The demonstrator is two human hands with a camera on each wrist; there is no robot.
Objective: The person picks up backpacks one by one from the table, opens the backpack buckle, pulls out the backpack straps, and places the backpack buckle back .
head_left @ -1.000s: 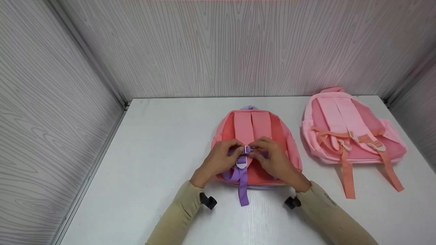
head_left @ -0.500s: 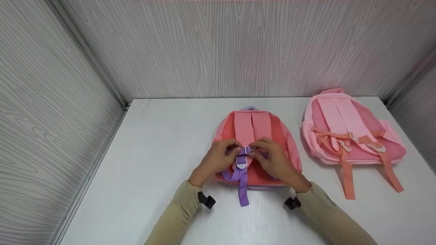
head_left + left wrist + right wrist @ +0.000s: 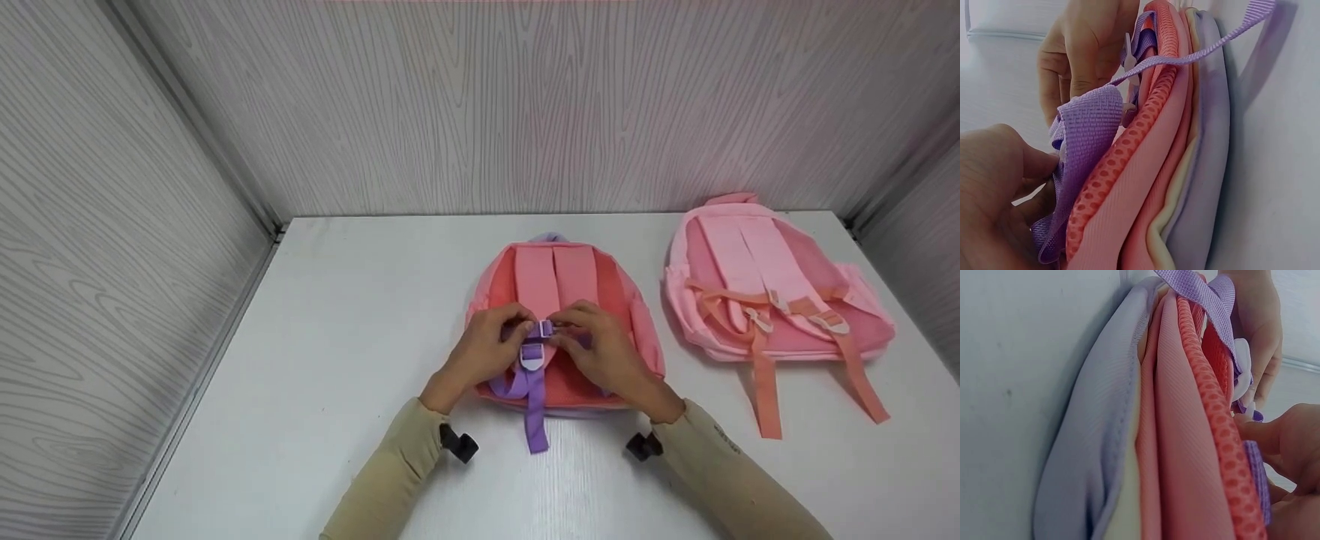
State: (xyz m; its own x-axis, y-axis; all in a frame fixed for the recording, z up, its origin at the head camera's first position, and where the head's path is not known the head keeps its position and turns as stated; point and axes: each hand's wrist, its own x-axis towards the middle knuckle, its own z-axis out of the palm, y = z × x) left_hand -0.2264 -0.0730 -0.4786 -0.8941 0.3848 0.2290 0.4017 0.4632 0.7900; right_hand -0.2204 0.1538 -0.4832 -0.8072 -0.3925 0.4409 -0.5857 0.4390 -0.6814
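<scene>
A coral-pink backpack with lavender parts lies on the table, its shoulder straps facing up. Purple webbing crosses its lower back. My left hand pinches this webbing between thumb and fingers, just left of a small white slide buckle. On the buckle's right side, my right hand pinches the strap by the buckle; the fingertips partly hide what they hold. Below hangs a second white buckle, with a loose purple strap tail running past the bag's bottom edge.
A lighter pink backpack with orange webbing lies to the right on the white table. Wood-grain panels stand behind and at both sides.
Both hands stay almost in place at the buckle. The left fingers have shifted slightly on the webbing, and more purple strap shows left of the buckle than a second ago.
</scene>
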